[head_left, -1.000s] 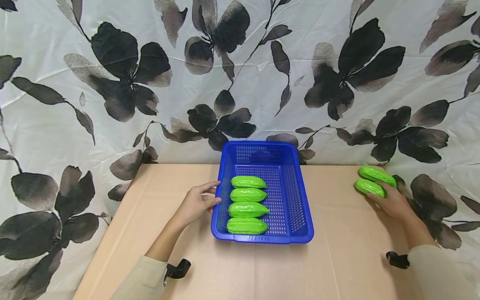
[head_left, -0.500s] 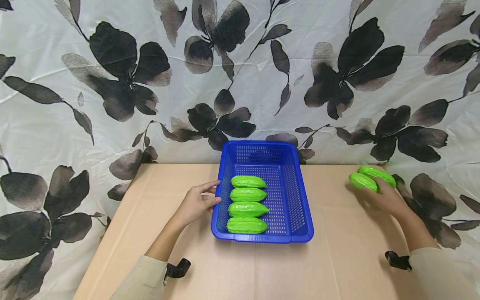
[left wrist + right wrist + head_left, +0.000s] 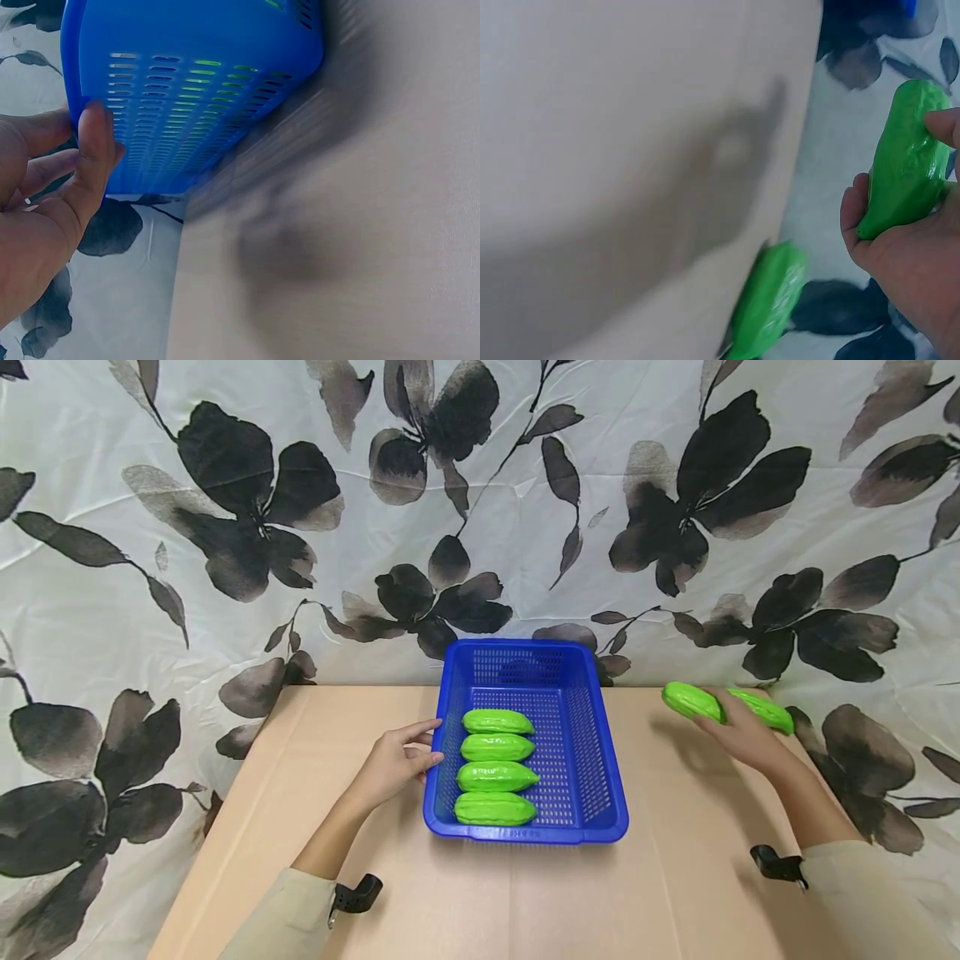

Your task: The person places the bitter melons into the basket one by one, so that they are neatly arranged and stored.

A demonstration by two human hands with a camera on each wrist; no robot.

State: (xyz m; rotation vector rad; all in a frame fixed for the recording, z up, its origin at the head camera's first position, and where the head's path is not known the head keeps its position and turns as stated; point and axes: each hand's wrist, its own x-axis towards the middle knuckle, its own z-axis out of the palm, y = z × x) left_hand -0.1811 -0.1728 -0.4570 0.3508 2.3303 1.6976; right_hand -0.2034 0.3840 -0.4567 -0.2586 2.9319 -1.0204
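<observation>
Head view: left of the blue perforated plastic basket (image 3: 592,760), the left hand (image 3: 391,768) touches its rim with fingers apart; well right of the basket, the right hand (image 3: 741,735) has its fingers clamped round a glossy green ridged fruit (image 3: 688,700), apparently lifted; another green fruit (image 3: 769,711) lies farther right; four green fruits (image 3: 497,772) line the basket's left side. Carrying seems in hand; the next move probably calls for bringing it leftward above the basket.
</observation>
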